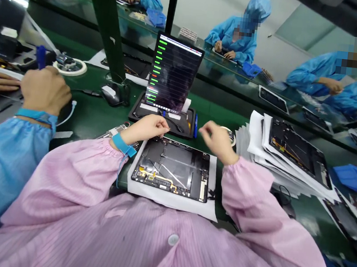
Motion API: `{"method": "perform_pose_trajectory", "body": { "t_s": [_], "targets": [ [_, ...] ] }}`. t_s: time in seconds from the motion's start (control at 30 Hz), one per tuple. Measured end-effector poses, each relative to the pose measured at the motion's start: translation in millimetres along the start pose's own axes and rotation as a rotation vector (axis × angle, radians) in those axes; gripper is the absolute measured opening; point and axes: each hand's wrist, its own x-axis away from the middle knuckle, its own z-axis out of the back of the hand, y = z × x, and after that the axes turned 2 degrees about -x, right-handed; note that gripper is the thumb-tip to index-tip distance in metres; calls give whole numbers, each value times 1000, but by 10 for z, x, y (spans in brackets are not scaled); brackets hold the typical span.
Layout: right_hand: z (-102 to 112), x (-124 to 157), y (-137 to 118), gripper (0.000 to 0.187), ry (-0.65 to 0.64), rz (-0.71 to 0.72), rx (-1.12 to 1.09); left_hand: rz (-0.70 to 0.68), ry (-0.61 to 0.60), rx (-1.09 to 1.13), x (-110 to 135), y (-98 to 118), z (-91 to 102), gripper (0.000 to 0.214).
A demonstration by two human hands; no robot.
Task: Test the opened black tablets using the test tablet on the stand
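An opened tablet, its inner parts and ribbon cables bare, lies on white paper right in front of me. Over its far left corner, my left hand is closed in a pinch; what the fingertips hold, if anything, is too small to make out. My right hand hovers beyond the far right corner, thumb and fingers drawn together and slightly blurred. Whatever may be between them cannot be made out. Behind the tablet, a lit screen with green and red marks stands upright in a black tray.
To the right, a stack of paper sheets bears another opened tablet. A roll of tape is beside my right hand. At left, a co-worker's hand works close by. A mouse and green post stand behind.
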Motion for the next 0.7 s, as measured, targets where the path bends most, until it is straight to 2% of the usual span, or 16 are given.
{"method": "perform_pose_trajectory", "body": {
  "t_s": [0.1, 0.23, 0.33, 0.43, 0.47, 0.53, 0.63, 0.7],
  "targets": [
    [-260, 254, -170, 22, -213, -72, -202, -15, 101, 19, -6, -11, 9, 25],
    [-460, 294, -182, 26, -258, -129, -304, -11, 163, 11, -2, -4, 16, 26],
    [-403, 328, -249, 23, -197, -97, -304, 6, 252, 55, -8, -20, 48, 26],
    [-197, 418, -296, 16, -152, -5, -371, 29, 464, 165, -13, -43, 125, 28],
    [-108, 423, -270, 15, -82, 27, -413, 33, 536, 206, -13, -46, 151, 29],
    [85, 333, -128, 16, 195, 45, -490, 35, 627, 267, -10, -42, 185, 29],
    [376, -85, 250, 17, 682, -76, -489, 16, 620, 259, -16, -24, 155, 26],
    [534, -458, 505, 18, 821, -195, -431, -3, 586, 192, -32, -25, 95, 24]
  ]
}}
